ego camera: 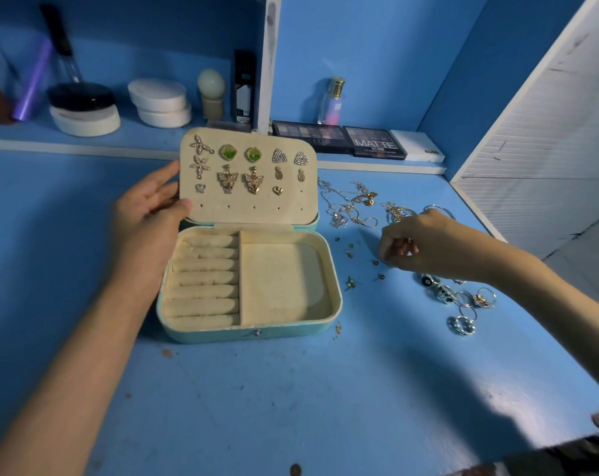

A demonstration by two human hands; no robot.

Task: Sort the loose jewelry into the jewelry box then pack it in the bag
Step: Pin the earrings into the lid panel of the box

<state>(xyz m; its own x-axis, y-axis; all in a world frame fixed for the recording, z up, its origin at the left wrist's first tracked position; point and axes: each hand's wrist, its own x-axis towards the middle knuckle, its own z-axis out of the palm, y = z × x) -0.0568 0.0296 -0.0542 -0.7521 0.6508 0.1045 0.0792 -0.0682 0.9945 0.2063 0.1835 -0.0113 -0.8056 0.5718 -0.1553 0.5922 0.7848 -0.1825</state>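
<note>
Left hand (147, 214) grips jewelry box lid (250, 209); right hand (418, 243) curls over tiny, slippery stud earrings (381, 277), grasp unclear; likely best pinched by heads.

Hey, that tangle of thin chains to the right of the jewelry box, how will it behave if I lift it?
The chains look thin and loosely looped, so they would probably hang limp. Strands overlap, so lifting one likely drags others along. Small pendants on them may snag.
</note>
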